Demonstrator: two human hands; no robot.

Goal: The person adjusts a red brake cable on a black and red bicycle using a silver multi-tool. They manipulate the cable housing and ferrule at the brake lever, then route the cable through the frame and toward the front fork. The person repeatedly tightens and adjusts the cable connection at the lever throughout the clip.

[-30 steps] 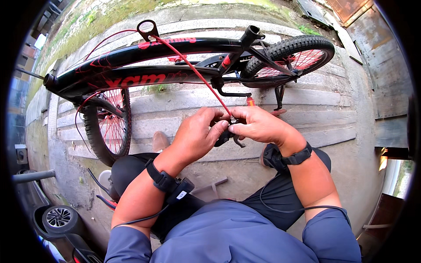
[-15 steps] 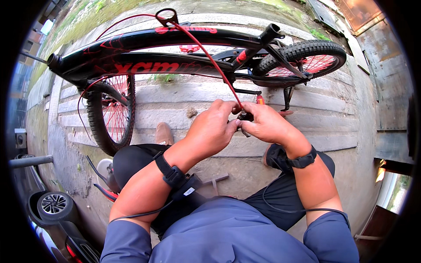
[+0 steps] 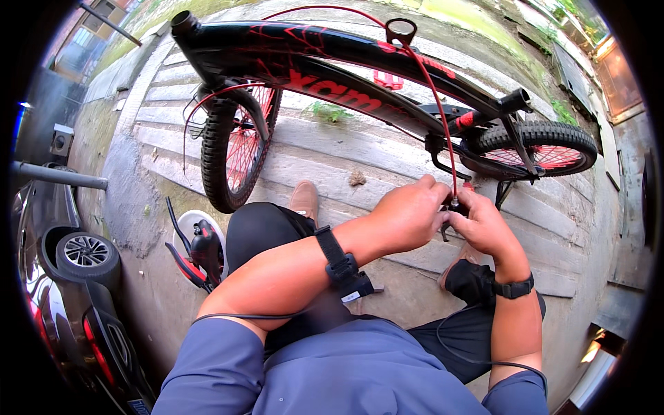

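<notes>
A red cable (image 3: 434,90) runs down over a black bicycle frame (image 3: 332,76) with red graphics. Its silver-tipped end enters a small dark metal part (image 3: 447,232), mostly hidden by fingers. Pinched fingers of my left hand (image 3: 415,214) close on this part from the left. My right hand (image 3: 487,221) grips it from the right, thumb close to the other thumb. Higher up, a black ring-shaped piece (image 3: 401,30) sits by the cable, beyond the top tube. The frame stands across in front of me, without saddle or handlebar fitted.
The front wheel (image 3: 238,145) is at the left, the rear wheel (image 3: 536,149) at the right, both on stone slabs (image 3: 332,152). A white bucket (image 3: 200,225) with a bicycle saddle (image 3: 206,249) stands left of my knee. Further left are a parked car (image 3: 76,277) and a grey pipe (image 3: 62,176).
The view has turned left, so the bicycle and my hands appear further right. More of the bucket and saddle shows. Both hands stay on the dark part.
</notes>
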